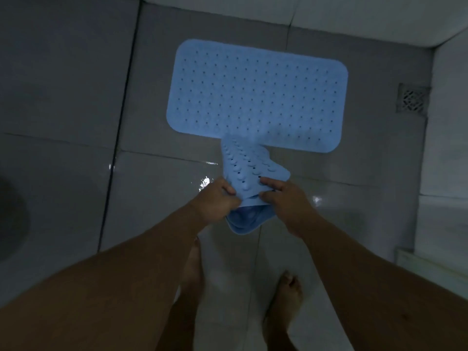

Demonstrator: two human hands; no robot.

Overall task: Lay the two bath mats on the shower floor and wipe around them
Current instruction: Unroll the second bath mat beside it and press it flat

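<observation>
One light blue bath mat with rows of small holes lies flat on the pale tiled shower floor, near the far wall. A second blue mat is folded and crumpled, held in the air just in front of the flat one, its far end overlapping the flat mat's near edge in the image. My left hand grips its left side and my right hand pinches its right side. The suction cups on its underside show. No cloth is visible.
A square metal floor drain sits at the right, by the wall. Wet patches glint on the tiles near my hands. My bare feet stand below the held mat. A dark rounded fixture is at the left edge.
</observation>
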